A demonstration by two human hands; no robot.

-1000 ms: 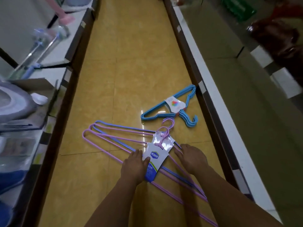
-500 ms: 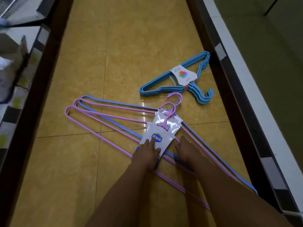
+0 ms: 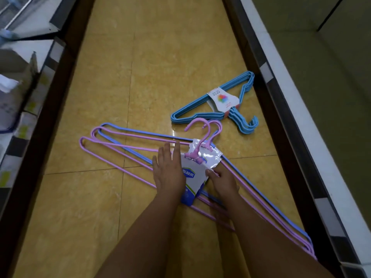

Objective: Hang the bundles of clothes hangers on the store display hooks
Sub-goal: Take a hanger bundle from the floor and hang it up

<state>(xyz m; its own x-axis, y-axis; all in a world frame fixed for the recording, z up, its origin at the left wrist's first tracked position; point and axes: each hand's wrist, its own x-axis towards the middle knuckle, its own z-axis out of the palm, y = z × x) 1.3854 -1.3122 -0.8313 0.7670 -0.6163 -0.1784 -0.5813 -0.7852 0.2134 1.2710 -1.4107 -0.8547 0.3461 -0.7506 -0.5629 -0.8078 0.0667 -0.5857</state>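
Note:
A bundle of long purple and blue hangers lies flat on the yellow tiled floor, its hooks pointing away from me and a white-and-blue paper label wrapped round its middle. My left hand rests flat on the left side of the label and wires, fingers spread. My right hand pinches the label's right edge with its fingertips. A smaller bundle of light blue hangers with a white label lies further off to the right, untouched. No display hooks are in view.
Dark shelf bases run along both sides of the narrow aisle. The left shelf holds boxes and packaged goods. The right shelf has a white edge strip.
My left hand has slid forward and left over the label, fingers spreading. My right hand has moved up to the label's right edge. The view has dipped closer to the floor.

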